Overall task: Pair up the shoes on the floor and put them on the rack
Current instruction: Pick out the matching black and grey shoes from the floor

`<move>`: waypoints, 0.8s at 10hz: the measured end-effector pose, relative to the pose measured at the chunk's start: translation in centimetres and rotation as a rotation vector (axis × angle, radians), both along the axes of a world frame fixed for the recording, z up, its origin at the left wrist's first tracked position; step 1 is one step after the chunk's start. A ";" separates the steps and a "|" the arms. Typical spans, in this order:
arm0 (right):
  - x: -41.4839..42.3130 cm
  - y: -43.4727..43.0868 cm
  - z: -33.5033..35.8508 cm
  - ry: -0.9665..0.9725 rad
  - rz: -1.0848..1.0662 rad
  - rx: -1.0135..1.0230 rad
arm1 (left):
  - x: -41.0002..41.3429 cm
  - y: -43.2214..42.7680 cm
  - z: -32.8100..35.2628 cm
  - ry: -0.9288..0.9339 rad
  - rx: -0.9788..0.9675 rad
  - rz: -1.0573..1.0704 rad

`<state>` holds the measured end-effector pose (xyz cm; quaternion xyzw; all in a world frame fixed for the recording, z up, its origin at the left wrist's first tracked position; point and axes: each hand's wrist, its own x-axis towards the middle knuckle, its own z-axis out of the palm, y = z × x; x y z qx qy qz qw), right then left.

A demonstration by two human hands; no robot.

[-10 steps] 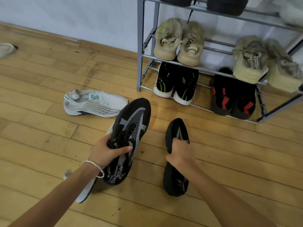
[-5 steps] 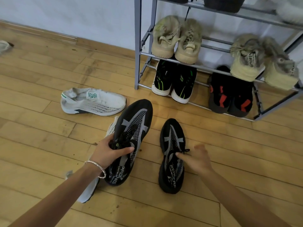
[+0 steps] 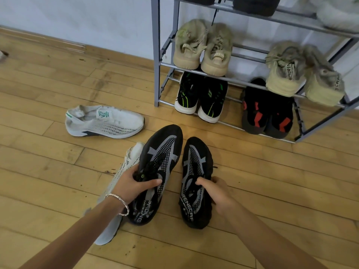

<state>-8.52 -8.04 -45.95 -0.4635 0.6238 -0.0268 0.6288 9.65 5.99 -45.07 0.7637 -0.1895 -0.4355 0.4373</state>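
Two matching black shoes with grey mesh lie side by side, toes toward the rack. My left hand (image 3: 136, 185) grips the left black shoe (image 3: 161, 152) at its laces and holds it above a white shoe (image 3: 116, 183) lying underneath. My right hand (image 3: 215, 191) grips the right black shoe (image 3: 196, 167) at its collar, thumb inside; the shoe is upright on the floor. A second white shoe (image 3: 103, 122) lies on its side to the left. The grey metal rack (image 3: 156, 55) stands against the wall ahead.
The rack holds two beige pairs (image 3: 202, 47) (image 3: 303, 74) on the middle shelf, a black-green pair (image 3: 202, 96) and a black-red pair (image 3: 268, 111) on the bottom shelf, and dark shoes on top. Wooden floor (image 3: 272, 171) spreads around. A pale object peeks in at the far left edge (image 3: 1, 55).
The right black shoe was turned from its side to upright; my right hand let go briefly and now grips it at the collar, closer to the left shoe.
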 end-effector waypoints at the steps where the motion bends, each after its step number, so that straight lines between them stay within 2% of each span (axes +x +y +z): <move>1: 0.1 -0.3 0.8 -0.075 -0.041 -0.005 | -0.7 -0.7 -0.6 0.094 0.020 0.035; 2: -0.9 -1.1 1.8 -0.132 -0.097 0.050 | -1.5 -1.4 -1.3 0.220 0.031 0.130; 4: -3.0 -2.4 5.1 -0.132 -0.089 0.073 | -1.8 -3.4 0.9 0.262 0.056 0.059; 6: -4.4 -5.2 13.2 -0.235 -0.105 0.048 | -2.5 -6.9 9.6 0.346 -0.089 -0.026; 8: -6.7 -6.2 23.4 -0.410 -0.227 -0.065 | -5.3 -9.5 20.6 0.430 -0.216 -0.097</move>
